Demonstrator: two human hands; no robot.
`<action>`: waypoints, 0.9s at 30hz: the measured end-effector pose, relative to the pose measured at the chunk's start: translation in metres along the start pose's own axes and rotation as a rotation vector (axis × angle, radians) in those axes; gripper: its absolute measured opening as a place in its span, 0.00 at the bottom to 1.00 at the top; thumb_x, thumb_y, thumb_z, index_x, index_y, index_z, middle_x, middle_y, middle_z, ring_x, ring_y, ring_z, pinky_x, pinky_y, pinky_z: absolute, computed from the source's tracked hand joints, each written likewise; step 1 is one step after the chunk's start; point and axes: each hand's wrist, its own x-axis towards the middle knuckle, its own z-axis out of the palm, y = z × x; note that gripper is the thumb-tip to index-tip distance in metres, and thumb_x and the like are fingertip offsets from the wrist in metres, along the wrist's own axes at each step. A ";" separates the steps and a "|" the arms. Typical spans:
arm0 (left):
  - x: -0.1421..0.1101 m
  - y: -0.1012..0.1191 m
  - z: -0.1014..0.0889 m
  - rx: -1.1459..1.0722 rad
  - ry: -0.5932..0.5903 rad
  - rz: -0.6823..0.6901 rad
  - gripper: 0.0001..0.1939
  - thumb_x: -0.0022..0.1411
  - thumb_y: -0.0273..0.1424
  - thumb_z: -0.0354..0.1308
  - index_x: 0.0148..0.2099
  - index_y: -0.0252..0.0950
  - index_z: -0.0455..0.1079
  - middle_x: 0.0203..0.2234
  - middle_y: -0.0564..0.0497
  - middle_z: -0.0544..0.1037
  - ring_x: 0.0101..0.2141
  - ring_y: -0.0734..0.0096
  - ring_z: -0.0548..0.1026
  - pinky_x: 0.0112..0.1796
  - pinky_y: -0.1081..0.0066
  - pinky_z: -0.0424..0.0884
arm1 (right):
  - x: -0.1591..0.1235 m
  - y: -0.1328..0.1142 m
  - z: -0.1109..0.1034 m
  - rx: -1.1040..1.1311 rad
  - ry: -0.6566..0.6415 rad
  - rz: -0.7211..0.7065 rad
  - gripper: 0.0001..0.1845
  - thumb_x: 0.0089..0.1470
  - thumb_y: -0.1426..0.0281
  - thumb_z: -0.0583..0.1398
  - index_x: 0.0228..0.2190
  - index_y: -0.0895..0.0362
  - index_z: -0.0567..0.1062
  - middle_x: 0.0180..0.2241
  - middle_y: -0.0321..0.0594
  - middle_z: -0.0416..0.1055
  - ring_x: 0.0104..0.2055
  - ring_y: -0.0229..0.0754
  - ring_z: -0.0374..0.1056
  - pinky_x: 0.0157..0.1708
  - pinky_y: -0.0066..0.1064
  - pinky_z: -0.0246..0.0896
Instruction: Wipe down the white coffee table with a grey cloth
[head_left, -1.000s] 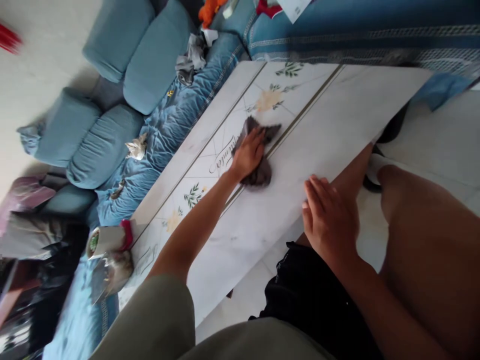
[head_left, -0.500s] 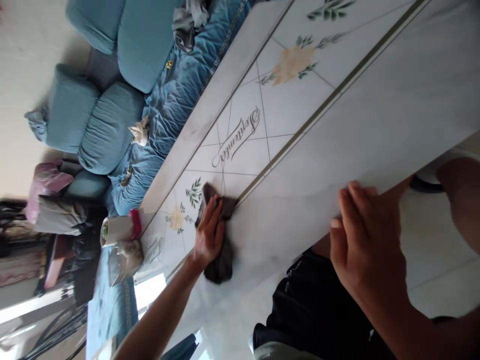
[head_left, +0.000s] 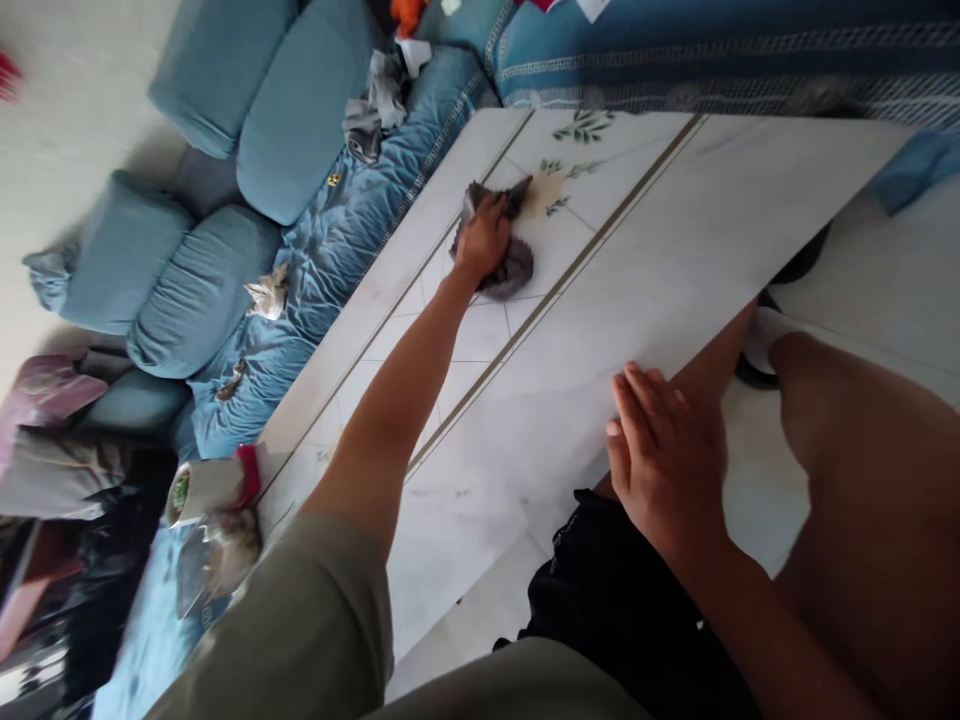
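My left hand (head_left: pixel 485 240) presses down on a crumpled dark grey cloth (head_left: pixel 511 268), its fingers curled over it. Beneath lies the top of a long white marble-look table (head_left: pixel 600 290), printed with thin lines, leaves and a beige flower (head_left: pixel 546 192). The flower sits just beside the cloth's far end. My left arm stretches across the table and hides part of its printed middle band. My right hand (head_left: pixel 660 450) rests on the near table edge, palm down, fingers extended and holding nothing.
A blue sofa (head_left: pixel 315 290) with cushions runs along the table's far side, and another blue-covered seat (head_left: pixel 660 50) stands at its end. A white container (head_left: pixel 210 490) and a clear plastic bag (head_left: pixel 217 560) sit near the table's left end. My legs are beside the near edge.
My left hand has slid the cloth along the table, up and to the right, from beside the lettering to the beige flower. My right hand stays at the edge. The view has shifted.
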 end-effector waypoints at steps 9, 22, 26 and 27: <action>-0.466 0.036 -0.086 -0.004 -0.032 -0.236 0.38 0.82 0.38 0.49 0.85 0.74 0.47 0.84 0.68 0.54 0.80 0.53 0.58 0.78 0.41 0.66 | 0.002 0.001 -0.007 0.047 0.004 -0.008 0.42 0.77 0.71 0.59 0.84 0.52 0.52 0.80 0.52 0.60 0.80 0.69 0.60 0.77 0.67 0.64; -0.175 -0.048 -0.043 0.014 0.049 -0.042 0.30 0.87 0.46 0.48 0.78 0.37 0.71 0.80 0.43 0.65 0.81 0.53 0.61 0.80 0.47 0.61 | 0.000 -0.007 -0.006 0.058 -0.026 0.055 0.42 0.77 0.71 0.58 0.84 0.55 0.52 0.80 0.54 0.58 0.81 0.69 0.57 0.79 0.69 0.60; 0.005 -0.071 -0.010 0.074 -0.026 0.059 0.38 0.89 0.41 0.27 0.76 0.27 0.69 0.80 0.44 0.66 0.80 0.87 0.56 0.80 0.66 0.43 | 0.000 -0.007 -0.004 0.003 -0.024 0.013 0.43 0.78 0.72 0.57 0.84 0.56 0.49 0.80 0.56 0.58 0.81 0.67 0.57 0.79 0.67 0.60; 0.030 -0.068 -0.004 0.096 -0.050 0.059 0.38 0.88 0.39 0.25 0.76 0.27 0.68 0.80 0.46 0.65 0.78 0.95 0.56 0.80 0.70 0.38 | 0.000 -0.006 -0.003 -0.014 -0.020 0.008 0.42 0.77 0.73 0.57 0.84 0.57 0.49 0.80 0.56 0.59 0.81 0.66 0.58 0.79 0.65 0.61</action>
